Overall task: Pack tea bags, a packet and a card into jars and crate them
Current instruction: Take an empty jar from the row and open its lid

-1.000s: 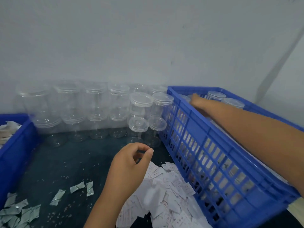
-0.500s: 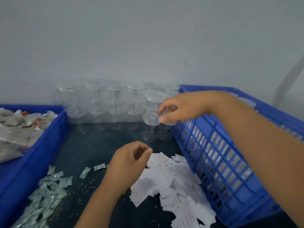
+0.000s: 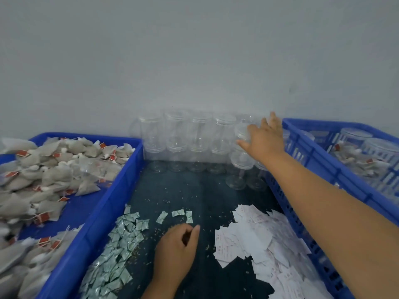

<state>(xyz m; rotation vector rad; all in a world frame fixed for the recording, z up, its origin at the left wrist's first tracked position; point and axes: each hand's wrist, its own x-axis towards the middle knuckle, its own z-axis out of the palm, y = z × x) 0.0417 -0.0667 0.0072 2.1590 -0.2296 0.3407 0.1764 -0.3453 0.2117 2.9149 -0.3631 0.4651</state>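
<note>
The right hand (image 3: 266,140) is spread open over the top jar (image 3: 243,131) of the stack just left of the right crate (image 3: 302,137), fingers straight, nothing gripped yet (actual contact is hard to judge through clear plastic). That jar stands upright beside the thumb, so this hand is far nearer. The left hand (image 3: 177,249), loosely curled and seemingly empty, rests well left of the crate.

Soft even light, blurred wide-angle edges

Bare mat (image 3: 194,190) between packets (image 3: 121,240) and cards (image 3: 254,231), jars (image 3: 177,143) behind, left crate (image 3: 101,214), right crate (image 3: 336,169) flanking
</note>
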